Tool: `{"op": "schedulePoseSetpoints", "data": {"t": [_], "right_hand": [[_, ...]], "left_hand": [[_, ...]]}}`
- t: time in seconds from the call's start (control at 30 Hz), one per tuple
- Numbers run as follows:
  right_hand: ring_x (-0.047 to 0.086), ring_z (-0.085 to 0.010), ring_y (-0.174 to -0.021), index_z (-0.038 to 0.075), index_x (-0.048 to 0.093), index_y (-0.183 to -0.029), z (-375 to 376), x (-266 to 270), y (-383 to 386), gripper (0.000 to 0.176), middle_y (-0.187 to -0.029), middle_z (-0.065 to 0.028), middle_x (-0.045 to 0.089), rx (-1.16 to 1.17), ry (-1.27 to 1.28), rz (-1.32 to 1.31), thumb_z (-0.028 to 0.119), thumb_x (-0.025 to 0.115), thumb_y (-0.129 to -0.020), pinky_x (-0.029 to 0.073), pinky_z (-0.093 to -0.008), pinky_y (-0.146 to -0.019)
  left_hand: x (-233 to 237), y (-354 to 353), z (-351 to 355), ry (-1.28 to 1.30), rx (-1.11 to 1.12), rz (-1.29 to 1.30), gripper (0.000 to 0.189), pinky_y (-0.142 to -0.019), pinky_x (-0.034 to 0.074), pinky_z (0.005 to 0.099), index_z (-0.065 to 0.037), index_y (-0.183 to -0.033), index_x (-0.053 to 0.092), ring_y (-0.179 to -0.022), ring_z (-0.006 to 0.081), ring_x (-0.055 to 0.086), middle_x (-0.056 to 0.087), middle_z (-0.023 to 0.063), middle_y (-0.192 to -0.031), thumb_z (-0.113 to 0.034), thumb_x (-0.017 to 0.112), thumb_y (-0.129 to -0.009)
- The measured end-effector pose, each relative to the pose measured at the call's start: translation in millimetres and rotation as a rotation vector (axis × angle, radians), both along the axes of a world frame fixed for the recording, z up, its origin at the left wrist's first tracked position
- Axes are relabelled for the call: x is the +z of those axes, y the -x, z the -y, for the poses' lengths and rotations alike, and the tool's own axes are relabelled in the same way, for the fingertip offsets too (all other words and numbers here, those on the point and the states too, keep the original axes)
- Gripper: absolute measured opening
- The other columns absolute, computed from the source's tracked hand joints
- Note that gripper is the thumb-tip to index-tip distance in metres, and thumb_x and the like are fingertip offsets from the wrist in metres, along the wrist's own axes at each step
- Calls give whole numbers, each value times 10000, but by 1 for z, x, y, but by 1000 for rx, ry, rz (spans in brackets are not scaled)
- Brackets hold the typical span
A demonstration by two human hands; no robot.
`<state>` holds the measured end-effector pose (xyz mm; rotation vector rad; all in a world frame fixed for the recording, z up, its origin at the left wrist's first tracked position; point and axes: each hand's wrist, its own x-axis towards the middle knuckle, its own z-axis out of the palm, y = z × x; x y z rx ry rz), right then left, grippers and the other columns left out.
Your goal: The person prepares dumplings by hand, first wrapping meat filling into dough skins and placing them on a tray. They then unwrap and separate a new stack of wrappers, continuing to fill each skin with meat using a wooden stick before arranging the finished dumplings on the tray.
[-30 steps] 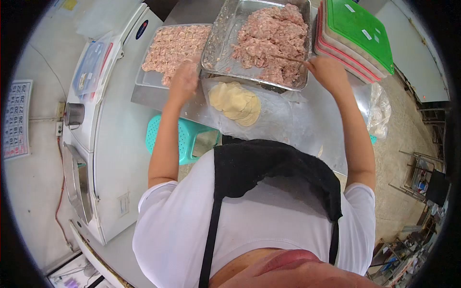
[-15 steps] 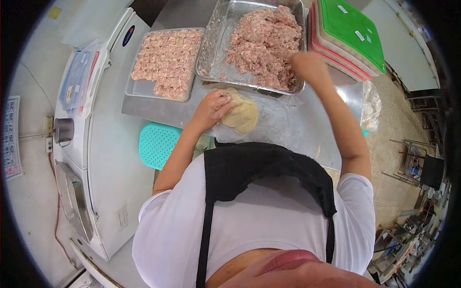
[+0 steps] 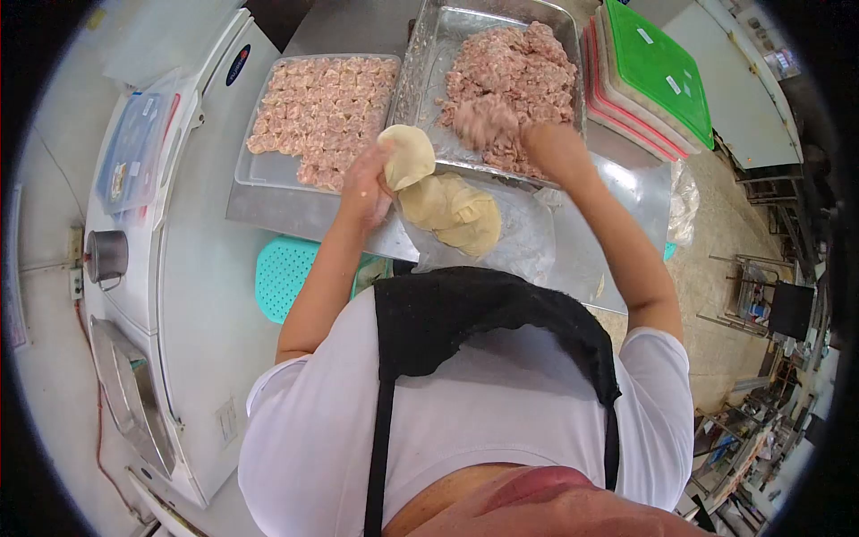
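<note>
My left hand (image 3: 365,190) holds up a round, pale dough wrapper (image 3: 409,157), its fingers closed on the left edge. Just below and to the right, a fanned-out stack of wrappers (image 3: 456,215) lies on plastic sheeting on the metal table. My right hand (image 3: 553,150) is closed like a fist over the near side of a deep metal pan (image 3: 428,89) heaped with ground meat (image 3: 528,67). A motion-blurred lump of meat (image 3: 486,121) is left of that hand; whatever the fist grips is hidden.
Left of the pan, a clear plastic tray (image 3: 268,168) bears rows of filled dumplings. Stacked containers with a green lid (image 3: 658,67) stand to the right. A turquoise perforated stool (image 3: 284,277) sits below the table's left edge, beside a white freezer (image 3: 215,268).
My left hand has lifted one wrapper off the stack and moved left with it. My right hand has shifted down and slightly left at the meat.
</note>
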<state>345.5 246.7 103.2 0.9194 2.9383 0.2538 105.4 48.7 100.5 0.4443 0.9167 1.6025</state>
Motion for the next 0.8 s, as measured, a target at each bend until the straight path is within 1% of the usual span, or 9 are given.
{"op": "schedulePoseSetpoints", "data": {"t": [0.07, 0.1, 0.13, 0.23, 0.3, 0.4, 0.6, 0.7, 0.8], "right_hand": [[680, -301, -688, 77, 681, -754, 32, 8, -9, 154, -741, -134, 674, 106, 22, -16, 151, 557, -808, 538, -421, -575], [681, -302, -688, 75, 679, -747, 44, 14, -13, 144, -737, -136, 671, 211, 50, -38, 141, 561, -796, 537, -420, -569], [681, -298, -694, 82, 684, -747, 44, 36, -13, 146, -733, -132, 670, 138, 26, 74, 154, 567, -797, 532, -424, -573], [680, -296, -689, 85, 687, -749, 21, 77, -5, 150, -729, -124, 669, 49, -18, 88, 165, 573, -803, 533, -425, -580], [684, -302, -698, 89, 695, -763, 6, 45, 0, 157, -731, -135, 673, 51, -60, -22, 169, 568, -806, 540, -419, -598], [683, -338, -744, 65, 703, -800, 35, 22, 21, 253, -741, -185, 670, -10, 176, 162, 252, 537, -839, 534, -461, -658], [650, -363, -755, 78, 688, -868, 15, 3, -20, 418, -795, -183, 666, 16, 416, -282, 428, 468, -928, 512, -483, -663], [653, -345, -744, 70, 684, -854, 5, 46, -22, 437, -786, -177, 665, -19, 188, -158, 448, 474, -925, 515, -472, -648], [656, -341, -719, 59, 685, -801, 7, 21, -20, 435, -743, -166, 662, -28, 126, 16, 406, 462, -936, 516, -471, -639]], "left_hand": [[2, 8, 5, 5, 27, 210, 364, -869, 492, 283, -18, -1238, 509, -980, 145, 608, 614, 78, -1127, -163, 607, -919], [-2, 11, 8, 3, 87, -43, 361, -876, 490, 287, -19, -1234, 525, -983, 142, 607, 618, 77, -1123, -169, 612, -917], [-4, 15, 11, 1, 148, -298, 359, -883, 488, 291, -20, -1229, 540, -986, 139, 605, 623, 77, -1119, -175, 617, -915], [-2, 24, 17, 76, 173, -303, 333, -868, 479, 283, -15, -1189, 586, -969, 128, 602, 639, 68, -1085, -201, 622, -916], [1, 20, 17, 97, 216, -394, 319, -850, 475, 275, -7, -1166, 599, -959, 124, 599, 645, 64, -1066, -208, 619, -919], [3, 9, 21, 147, 278, -573, 307, -819, 465, 259, 5, -1141, 613, -937, 115, 589, 648, 54, -1042, -214, 610, -925], [-31, 14, 23, 38, 334, -618, 300, -799, 447, 243, 21, -1116, 622, -905, 100, 564, 640, 41, -1012, -214, 589, -933], [-17, 6, 28, 63, 369, -676, 293, -785, 448, 248, 26, -1090, 625, -892, 103, 563, 641, 45, -983, -218, 586, -934], [-22, 9, 24, 41, 379, -842, 284, -765, 455, 257, 26, -1067, 629, -870, 117, 573, 647, 63, -957, -221, 580, -937]]}}
